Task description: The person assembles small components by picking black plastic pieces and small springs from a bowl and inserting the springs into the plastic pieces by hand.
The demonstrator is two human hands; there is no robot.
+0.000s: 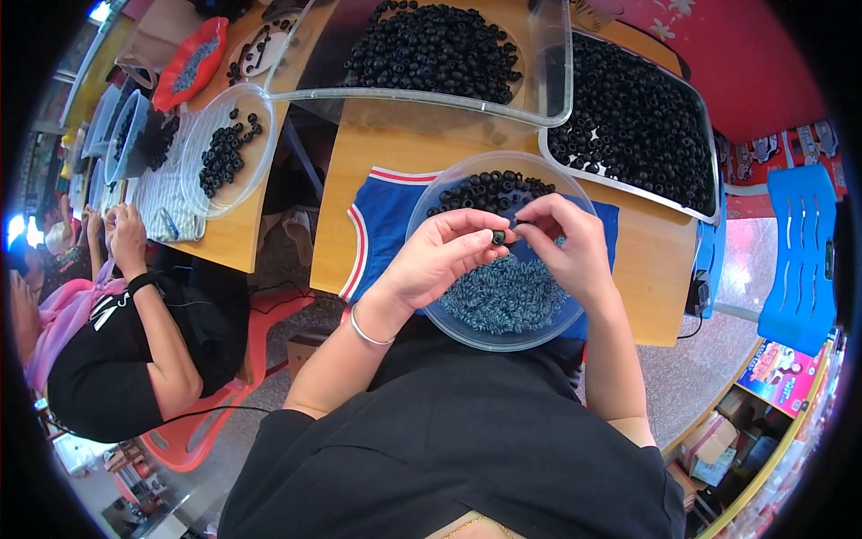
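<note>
Both hands meet over a clear round tub point(415, 214). My left hand point(440, 251) is closed, pinching a small black ring-like part point(498, 238) between thumb and fingertips. Close beside it, my right hand point(570, 242) is closed too, thumb against fingers; a tiny dark bit shows there, too small to name. Under the hands, the tub holds round black parts point(489, 187) at its far side and a heap of small blue-grey pieces point(503, 296) at its near side. A blue cloth with red and white trim point(382, 220) lies beneath the tub.
A large clear bin point(413, 93) and a white-rimmed tray point(646, 186), both full of black parts, stand beyond the tub on the wooden table point(660, 310). At left, a co-worker point(135, 332) sits near another round tub point(260, 175). A blue chair point(799, 260) is at right.
</note>
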